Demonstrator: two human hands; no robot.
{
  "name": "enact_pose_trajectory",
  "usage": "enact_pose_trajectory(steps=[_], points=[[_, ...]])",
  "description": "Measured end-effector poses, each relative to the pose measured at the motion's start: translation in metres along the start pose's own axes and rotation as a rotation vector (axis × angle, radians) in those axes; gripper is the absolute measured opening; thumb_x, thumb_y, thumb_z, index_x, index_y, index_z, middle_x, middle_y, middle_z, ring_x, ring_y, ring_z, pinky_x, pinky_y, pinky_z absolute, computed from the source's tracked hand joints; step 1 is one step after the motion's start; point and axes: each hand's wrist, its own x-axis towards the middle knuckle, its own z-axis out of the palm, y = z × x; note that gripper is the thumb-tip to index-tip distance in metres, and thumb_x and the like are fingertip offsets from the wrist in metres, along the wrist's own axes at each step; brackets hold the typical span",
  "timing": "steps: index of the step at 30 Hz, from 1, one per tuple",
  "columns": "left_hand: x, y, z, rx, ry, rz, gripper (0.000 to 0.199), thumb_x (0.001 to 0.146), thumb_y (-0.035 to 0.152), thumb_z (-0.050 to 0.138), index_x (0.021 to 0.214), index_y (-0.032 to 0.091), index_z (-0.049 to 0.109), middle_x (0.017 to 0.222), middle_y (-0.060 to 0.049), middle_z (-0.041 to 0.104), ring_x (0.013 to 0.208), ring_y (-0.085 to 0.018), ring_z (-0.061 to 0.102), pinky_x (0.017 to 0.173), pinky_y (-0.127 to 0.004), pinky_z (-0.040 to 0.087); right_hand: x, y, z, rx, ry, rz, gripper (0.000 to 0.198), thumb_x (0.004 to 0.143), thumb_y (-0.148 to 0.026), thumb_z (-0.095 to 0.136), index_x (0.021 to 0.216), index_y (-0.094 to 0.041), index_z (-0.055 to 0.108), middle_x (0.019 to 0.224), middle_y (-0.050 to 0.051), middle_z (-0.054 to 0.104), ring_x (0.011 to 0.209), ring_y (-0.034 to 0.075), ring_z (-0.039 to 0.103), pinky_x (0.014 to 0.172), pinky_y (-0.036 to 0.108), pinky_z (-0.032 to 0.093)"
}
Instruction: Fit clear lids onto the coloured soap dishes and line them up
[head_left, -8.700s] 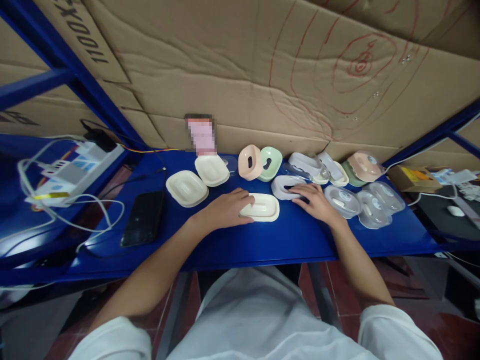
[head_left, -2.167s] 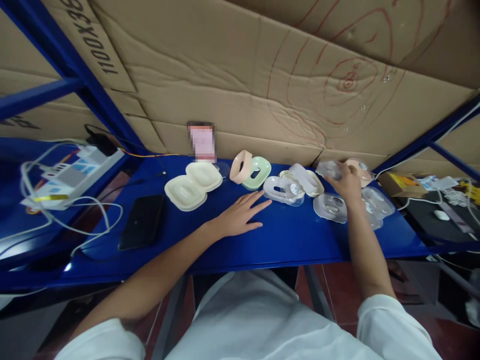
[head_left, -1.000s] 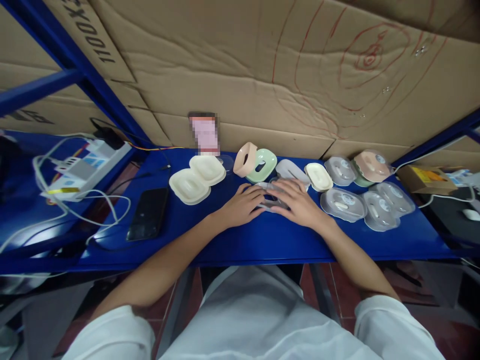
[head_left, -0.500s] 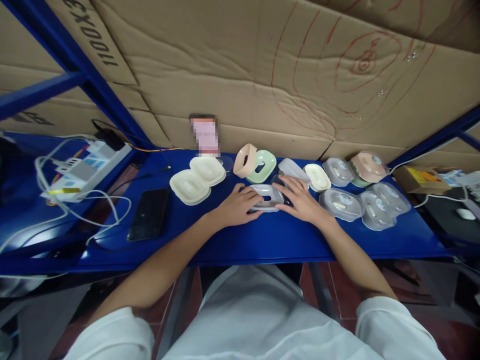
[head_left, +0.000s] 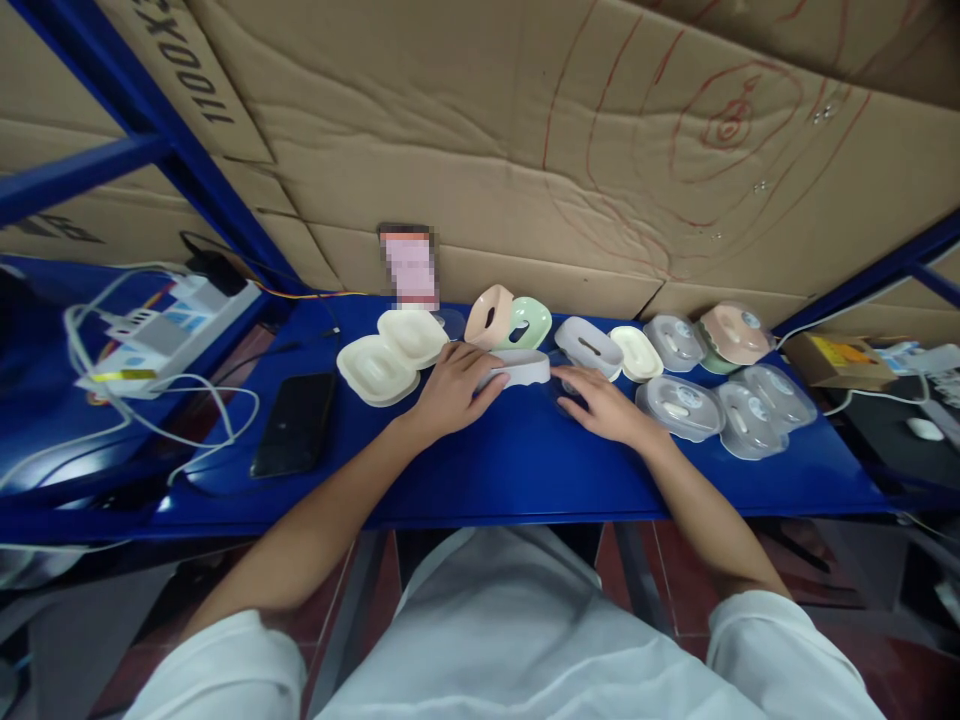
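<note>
My left hand (head_left: 456, 390) grips a grey soap dish (head_left: 526, 368) by its left end, thumb in front and fingers behind. The dish is tilted up, so its side wall faces me. Just to the right, my right hand (head_left: 604, 405) has its thumb and fingers curled about a clear plastic lid (head_left: 564, 388) low over the blue table; the lid is mostly hidden and hard to make out. Behind the grey dish, a peach slotted dish (head_left: 489, 318) leans beside a green one (head_left: 529, 326). Beyond my right hand lies another grey slotted dish (head_left: 589, 346).
Cream dishes (head_left: 379, 370) lie left of my hands, and a small cream dish (head_left: 636, 354) right. Several lidded soap boxes (head_left: 681, 407) stand at the right. A black phone (head_left: 294, 425), white cables and a power strip (head_left: 176, 330) are at the left. Cardboard (head_left: 465, 150) walls the back.
The grey dish has tipped up and moved slightly left in my left hand. My right hand has come off its right end and is now lower, at the clear lid.
</note>
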Motion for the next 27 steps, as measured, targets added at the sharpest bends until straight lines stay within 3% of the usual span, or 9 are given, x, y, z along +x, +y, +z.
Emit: enact_pose_trajectory(steps=[4, 8, 13, 18, 23, 27], points=[[-0.002, -0.001, 0.002, 0.004, 0.051, -0.029, 0.028, 0.111, 0.04, 0.046, 0.108, 0.021, 0.067, 0.105, -0.009, 0.077, 0.103, -0.028, 0.066, 0.097, -0.047, 0.046, -0.002, -0.004, -0.001, 0.145, 0.023, 0.025, 0.059, 0.111, -0.043, 0.05, 0.167, -0.027, 0.04, 0.15, 0.01, 0.068, 0.138, 0.028, 0.066, 0.119, 0.052, 0.052], [-0.004, 0.0, 0.005, 0.004, 0.048, -0.054, 0.028, 0.111, 0.042, 0.047, 0.113, 0.021, 0.067, 0.111, -0.009, 0.077, 0.107, -0.028, 0.065, 0.1, -0.048, 0.046, -0.002, -0.003, -0.005, -0.006, 0.104, 0.039, 0.045, 0.114, -0.042, 0.043, 0.153, -0.026, 0.06, 0.147, 0.01, 0.07, 0.134, 0.029, 0.068, 0.119, 0.053, 0.052], [-0.004, 0.001, 0.007, -0.004, 0.012, -0.039, 0.028, 0.111, 0.043, 0.049, 0.114, 0.022, 0.067, 0.112, -0.008, 0.077, 0.108, -0.028, 0.066, 0.102, -0.048, 0.045, -0.001, -0.003, -0.002, -0.136, 0.017, 0.058, 0.045, 0.113, -0.046, 0.044, 0.146, -0.023, 0.066, 0.138, 0.013, 0.074, 0.127, 0.032, 0.071, 0.113, 0.053, 0.055], [-0.004, 0.0, 0.009, 0.002, -0.004, -0.032, 0.027, 0.111, 0.042, 0.05, 0.118, 0.022, 0.068, 0.114, -0.009, 0.076, 0.11, -0.029, 0.065, 0.103, -0.049, 0.044, -0.002, -0.007, 0.006, -0.16, -0.041, -0.022, 0.063, 0.102, -0.058, 0.066, 0.151, -0.018, 0.062, 0.156, 0.02, 0.06, 0.145, 0.041, 0.056, 0.119, 0.063, 0.047], [-0.004, 0.0, 0.013, -0.025, -0.101, -0.004, 0.028, 0.112, 0.04, 0.05, 0.122, 0.022, 0.068, 0.118, -0.01, 0.076, 0.115, -0.03, 0.065, 0.107, -0.051, 0.043, -0.002, -0.015, 0.01, 0.055, -0.099, -0.152, 0.037, 0.109, -0.039, 0.059, 0.143, -0.029, 0.07, 0.153, 0.01, 0.065, 0.14, 0.029, 0.063, 0.12, 0.051, 0.05], [-0.004, 0.0, 0.013, -0.002, -0.101, 0.003, 0.029, 0.112, 0.04, 0.049, 0.122, 0.022, 0.069, 0.119, -0.01, 0.077, 0.116, -0.03, 0.066, 0.109, -0.052, 0.041, -0.001, -0.015, 0.009, 0.02, -0.093, -0.125, 0.056, 0.102, -0.049, 0.07, 0.154, -0.03, 0.061, 0.153, 0.013, 0.064, 0.142, 0.034, 0.06, 0.121, 0.056, 0.047]])
